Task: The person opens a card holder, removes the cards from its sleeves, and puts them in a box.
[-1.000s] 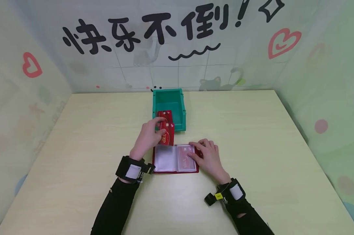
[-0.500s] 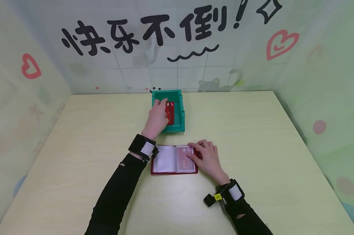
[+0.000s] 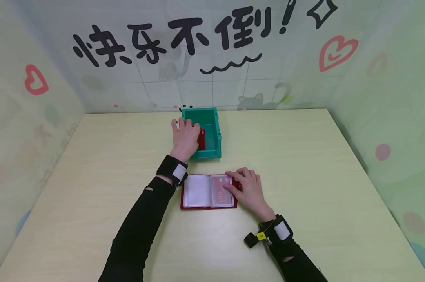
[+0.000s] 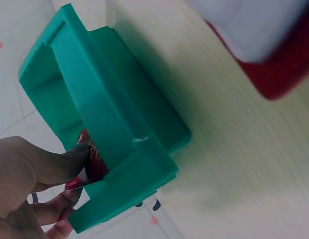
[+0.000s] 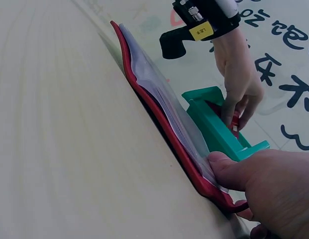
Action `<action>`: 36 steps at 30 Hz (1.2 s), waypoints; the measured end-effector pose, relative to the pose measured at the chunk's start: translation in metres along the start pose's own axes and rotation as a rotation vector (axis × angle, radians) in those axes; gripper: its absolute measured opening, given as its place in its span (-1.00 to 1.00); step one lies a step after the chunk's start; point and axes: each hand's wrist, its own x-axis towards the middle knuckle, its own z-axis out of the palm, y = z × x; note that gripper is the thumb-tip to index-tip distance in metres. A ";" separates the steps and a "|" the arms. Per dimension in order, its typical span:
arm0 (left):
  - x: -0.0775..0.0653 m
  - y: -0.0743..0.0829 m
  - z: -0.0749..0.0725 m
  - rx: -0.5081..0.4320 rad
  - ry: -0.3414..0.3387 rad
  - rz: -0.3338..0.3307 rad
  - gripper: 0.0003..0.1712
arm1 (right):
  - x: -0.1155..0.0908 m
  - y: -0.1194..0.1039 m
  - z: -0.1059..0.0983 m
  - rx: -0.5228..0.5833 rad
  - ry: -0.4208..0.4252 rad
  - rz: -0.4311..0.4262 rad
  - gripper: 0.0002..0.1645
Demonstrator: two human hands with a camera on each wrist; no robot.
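Observation:
My left hand [image 3: 185, 139] is over the left side of a green plastic bin [image 3: 215, 131]. Its thumb and fingers pinch a red card [image 4: 96, 167] at the bin's open top, as the left wrist view shows. Part of the card is hidden by the hand and the bin wall. A red card holder [image 3: 182, 208] lies open on the table in front of the bin. Behind its right clear sleeve shows a red card marked VIP [image 3: 220, 191]; the left sleeve [image 3: 197, 191] looks pale. My right hand [image 3: 249, 192] grips the holder's right edge, thumb on the sleeve.
The light wooden table [image 3: 110, 176] extends on both sides of the bin and holder. A printed back wall [image 3: 135, 92] stands just behind the bin, with side walls left and right. Both wrists carry black camera straps [image 3: 282, 231].
My left hand has moved away from just above the holder, back into the bin with red card in it, then slightly left. The right hand stays at the holder's edge.

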 end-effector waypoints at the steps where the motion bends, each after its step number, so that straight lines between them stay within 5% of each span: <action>1: 0.000 -0.001 0.000 0.019 -0.001 -0.006 -0.71 | 0.000 0.000 0.000 -0.001 0.000 0.000 -0.47; 11: 0.002 -0.008 0.002 0.086 -0.062 -0.048 -0.57 | -0.001 -0.001 0.000 0.003 0.001 -0.003 -0.47; 17: -0.001 -0.009 0.008 0.104 -0.135 -0.082 -0.70 | -0.001 -0.001 0.000 0.004 0.003 -0.007 -0.47; 22: -0.004 -0.009 0.013 0.066 -0.091 -0.071 -0.76 | 0.001 0.000 0.000 -0.004 0.003 -0.006 -0.47; 27: -0.016 -0.002 0.008 -0.045 0.000 -0.021 -0.71 | 0.001 0.000 0.000 -0.005 0.007 -0.010 -0.47; 31: -0.039 0.009 -0.002 -0.198 0.079 0.048 -0.75 | 0.002 0.000 0.001 -0.007 0.012 -0.014 -0.48; 34: -0.062 0.018 -0.006 -0.364 0.027 0.087 -0.73 | 0.002 0.000 0.000 -0.009 0.018 -0.014 -0.48; 36: -0.078 0.023 -0.006 -0.476 -0.074 0.083 -0.68 | 0.001 -0.001 -0.001 -0.005 0.020 -0.008 -0.47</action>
